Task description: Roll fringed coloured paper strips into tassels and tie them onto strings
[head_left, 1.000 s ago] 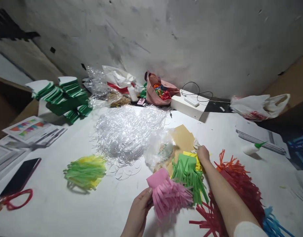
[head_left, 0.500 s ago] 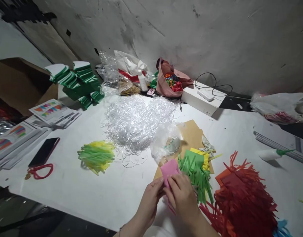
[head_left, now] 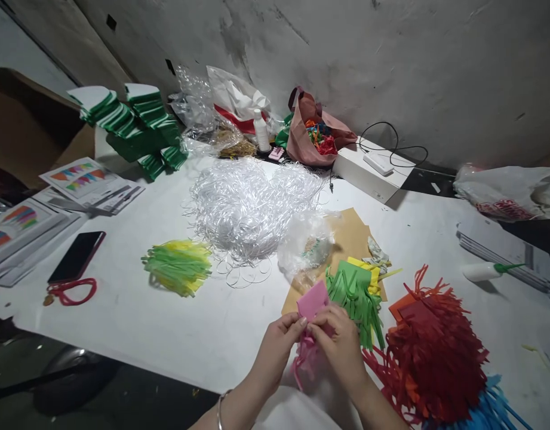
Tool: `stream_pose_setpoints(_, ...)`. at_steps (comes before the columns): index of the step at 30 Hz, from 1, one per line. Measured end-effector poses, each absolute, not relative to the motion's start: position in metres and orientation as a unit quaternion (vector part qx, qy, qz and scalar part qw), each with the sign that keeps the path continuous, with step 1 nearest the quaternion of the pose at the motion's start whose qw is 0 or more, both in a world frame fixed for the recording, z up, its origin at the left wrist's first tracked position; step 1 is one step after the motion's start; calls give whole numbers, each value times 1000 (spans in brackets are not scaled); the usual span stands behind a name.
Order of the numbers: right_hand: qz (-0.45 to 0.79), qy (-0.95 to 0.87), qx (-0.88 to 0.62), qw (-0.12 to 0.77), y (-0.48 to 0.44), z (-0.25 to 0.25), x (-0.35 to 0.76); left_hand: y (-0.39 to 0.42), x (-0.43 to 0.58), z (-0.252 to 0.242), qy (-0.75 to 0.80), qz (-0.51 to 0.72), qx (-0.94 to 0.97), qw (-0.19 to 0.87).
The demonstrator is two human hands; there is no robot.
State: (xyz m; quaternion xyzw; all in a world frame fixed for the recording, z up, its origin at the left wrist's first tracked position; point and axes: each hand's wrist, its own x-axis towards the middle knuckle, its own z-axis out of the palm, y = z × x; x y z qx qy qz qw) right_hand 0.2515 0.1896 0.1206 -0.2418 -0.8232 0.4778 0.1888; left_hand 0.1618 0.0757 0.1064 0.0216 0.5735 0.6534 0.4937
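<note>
Both of my hands meet near the front edge of the white table [head_left: 135, 310] around a pink fringed paper piece [head_left: 311, 302]. My left hand [head_left: 277, 345] pinches its left side with closed fingers. My right hand [head_left: 341, 343] grips it from the right, fingers curled over the fringe that hangs below. Just right of them lies a green fringed paper stack [head_left: 354, 295] on yellow paper [head_left: 368, 269] and a brown sheet [head_left: 353, 236].
A red fringed paper heap [head_left: 431, 352] lies at the right with blue fringe [head_left: 494, 409] beneath. A white plastic strand tangle [head_left: 248, 206] fills the middle, a green-yellow bundle [head_left: 178, 266] to its left. A phone [head_left: 76, 257], printed sheets, green card stacks [head_left: 135, 128], a glue bottle [head_left: 487, 270] and bags ring the table.
My right hand came back from the yellow paper and closed on the pink piece beside my left hand. The head camera shifted, showing more of the table's front edge.
</note>
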Motion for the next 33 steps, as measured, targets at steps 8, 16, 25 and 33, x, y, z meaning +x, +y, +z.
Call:
stream_pose_setpoints(8,544,-785,-259,147,201,122,257,70,159,107,588,643,39,489)
stream_pose_setpoints(16,316,-924,-83,200,193,131,261,72,163,112,561,659,29,501)
stream_pose_setpoints(25,266,-936,-86,214,189,127,262,69,166,111,566,653,36,502)
stream_pose_setpoints(33,270,-927,-127,228,182,132,262,70,168,112,568,655,32,497)
